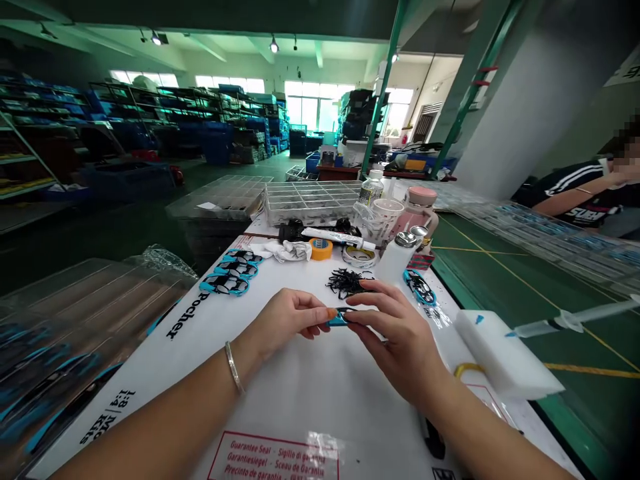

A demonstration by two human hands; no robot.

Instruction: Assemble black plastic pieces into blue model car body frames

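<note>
My left hand (285,322) and my right hand (395,333) meet over a white printed board (260,407), pinching a small blue and black plastic part (339,319) between their fingertips. Much of that part is hidden by my fingers. Just beyond them lies a tangled heap of thin black pieces (346,283). Several blue-rimmed black frames (229,273) sit in a row to the left, and another blue-rimmed frame (419,287) lies to the right.
Yellow tape (321,249), a white glove (287,251) and a plastic bottle (395,260) stand beyond my hands. A syringe (565,323) rests on a white foam block (505,353) at right. A compartment tray (313,202) sits farther back. A co-worker (575,193) sits at far right.
</note>
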